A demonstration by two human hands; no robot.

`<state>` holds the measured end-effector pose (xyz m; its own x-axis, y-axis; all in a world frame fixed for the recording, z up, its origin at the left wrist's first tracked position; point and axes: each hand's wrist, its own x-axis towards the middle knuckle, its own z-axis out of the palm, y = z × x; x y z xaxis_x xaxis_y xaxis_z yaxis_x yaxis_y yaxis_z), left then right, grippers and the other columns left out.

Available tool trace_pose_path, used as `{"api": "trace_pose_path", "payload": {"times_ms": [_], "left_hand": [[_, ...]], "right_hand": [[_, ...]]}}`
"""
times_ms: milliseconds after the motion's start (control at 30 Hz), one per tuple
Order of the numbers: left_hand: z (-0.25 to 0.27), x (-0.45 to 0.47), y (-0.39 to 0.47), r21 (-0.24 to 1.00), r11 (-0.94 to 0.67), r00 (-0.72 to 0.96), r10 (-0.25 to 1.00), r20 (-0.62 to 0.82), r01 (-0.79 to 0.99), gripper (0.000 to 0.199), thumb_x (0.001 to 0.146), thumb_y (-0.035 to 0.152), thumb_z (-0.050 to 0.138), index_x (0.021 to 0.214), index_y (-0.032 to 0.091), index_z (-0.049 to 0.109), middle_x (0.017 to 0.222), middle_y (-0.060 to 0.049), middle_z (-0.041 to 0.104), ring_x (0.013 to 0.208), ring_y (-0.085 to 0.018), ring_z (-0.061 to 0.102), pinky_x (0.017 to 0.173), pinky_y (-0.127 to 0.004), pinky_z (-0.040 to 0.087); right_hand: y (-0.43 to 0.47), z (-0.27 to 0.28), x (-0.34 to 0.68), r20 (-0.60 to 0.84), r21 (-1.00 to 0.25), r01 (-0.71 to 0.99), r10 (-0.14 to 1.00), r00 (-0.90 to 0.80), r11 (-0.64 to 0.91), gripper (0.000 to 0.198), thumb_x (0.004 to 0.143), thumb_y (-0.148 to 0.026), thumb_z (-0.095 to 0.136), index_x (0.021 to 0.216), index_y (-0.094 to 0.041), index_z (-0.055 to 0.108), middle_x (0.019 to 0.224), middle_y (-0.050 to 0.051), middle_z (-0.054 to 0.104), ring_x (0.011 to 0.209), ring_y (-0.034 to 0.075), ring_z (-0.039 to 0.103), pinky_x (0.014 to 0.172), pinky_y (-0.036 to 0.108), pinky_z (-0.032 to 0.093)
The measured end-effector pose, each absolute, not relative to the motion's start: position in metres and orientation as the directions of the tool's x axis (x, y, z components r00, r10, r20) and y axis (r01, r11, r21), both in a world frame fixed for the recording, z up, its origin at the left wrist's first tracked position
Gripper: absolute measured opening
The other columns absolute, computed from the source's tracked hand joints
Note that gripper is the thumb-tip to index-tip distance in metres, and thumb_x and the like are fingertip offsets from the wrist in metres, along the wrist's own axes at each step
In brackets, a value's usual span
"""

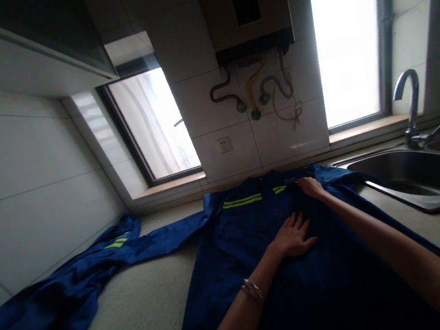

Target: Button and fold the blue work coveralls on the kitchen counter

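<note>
A dark blue work jacket [230, 240] with yellow-green stripes across its chest lies spread over the counter, collar toward the wall. My left hand [294, 236] rests flat on the middle of its front, fingers spread. Higher up, beside the chest stripe on the right, my right hand [311, 187] has its fingers drawn together on the jacket's cloth; the fingertips are small and dim. One sleeve stretches out to the left, close to a second blue garment [55, 303] with a yellow-green striped patch. A silver bracelet [253, 289] circles my left wrist.
Pale speckled countertop [138, 313] runs beneath the garments. To the right is a steel sink [422, 207] with a curved faucet [412, 105]. A water heater [247, 8] with pipes hangs on the tiled wall, above a socket [224, 144]. A cabinet [23, 45] overhangs the left side.
</note>
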<state>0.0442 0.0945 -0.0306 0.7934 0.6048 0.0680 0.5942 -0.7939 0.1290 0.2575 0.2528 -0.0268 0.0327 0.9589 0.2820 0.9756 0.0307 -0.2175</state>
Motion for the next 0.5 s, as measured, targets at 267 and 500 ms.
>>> {"api": "trace_pose_path", "payload": {"times_ms": [267, 500], "left_hand": [[-0.034, 0.045, 0.097, 0.169, -0.784, 0.781, 0.616, 0.102, 0.597, 0.074, 0.086, 0.063, 0.025, 0.143, 0.016, 0.026, 0.15, -0.01, 0.018, 0.139, -0.027, 0.009, 0.111, -0.043, 0.014], [-0.03, 0.043, 0.092, 0.18, -0.792, 0.791, 0.604, 0.093, 0.584, 0.076, 0.085, 0.065, 0.025, 0.143, 0.014, 0.026, 0.15, -0.009, 0.02, 0.139, -0.026, 0.011, 0.111, -0.043, 0.014]], "right_hand": [[0.263, -0.021, 0.256, 0.173, -0.374, 0.921, 0.968, 0.182, -0.107, 0.035, 0.085, -0.035, 0.043, 0.107, -0.025, 0.067, 0.108, 0.014, 0.064, 0.096, 0.028, 0.062, 0.075, 0.034, 0.048], [0.268, -0.021, 0.257, 0.123, -0.424, 0.885, 0.955, 0.269, -0.195, 0.039, 0.084, -0.034, 0.042, 0.107, -0.015, 0.067, 0.107, 0.02, 0.063, 0.096, 0.029, 0.062, 0.074, 0.035, 0.048]]}}
